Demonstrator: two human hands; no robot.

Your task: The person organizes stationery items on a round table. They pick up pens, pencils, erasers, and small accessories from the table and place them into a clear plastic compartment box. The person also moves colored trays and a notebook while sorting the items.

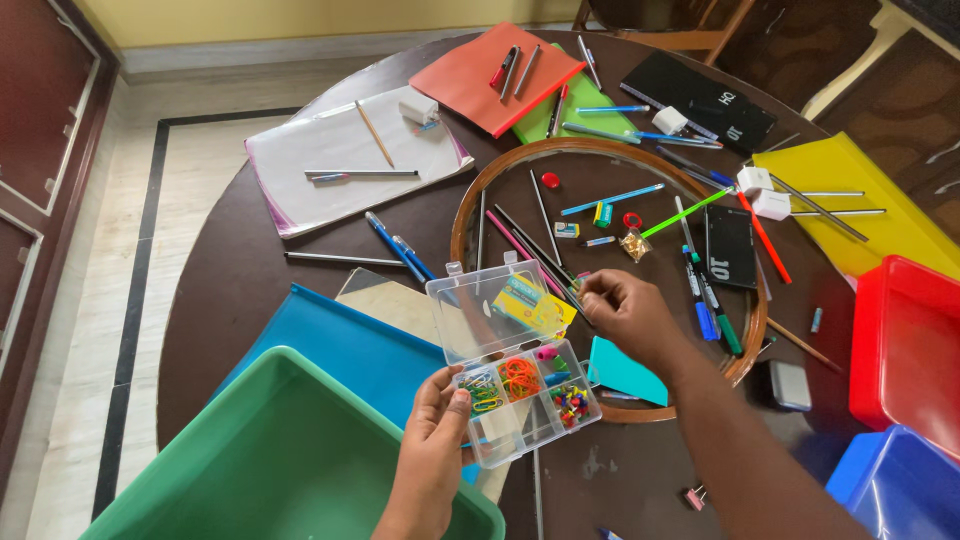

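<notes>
My left hand (432, 440) holds a small clear plastic organiser box (528, 402) by its near-left corner, thumb on the rim. Its lid (478, 310) stands open. The compartments hold coloured paper clips, orange rubber bands and coloured push pins. A yellow and green small packet (530, 305) lies by the lid's hinge. My right hand (628, 310) hovers just right of the lid, fingers curled together at the packet's edge; whether it pinches something small I cannot tell.
A round dark table (250, 290) carries a round glass-topped tray (500, 165) strewn with pens and pencils, erasers and clips. Folders in red, green, yellow and white lie behind. A green bin (270, 460), a blue folder (340, 340), a red bin (905, 340) and a blue bin (895, 490) ring the near side.
</notes>
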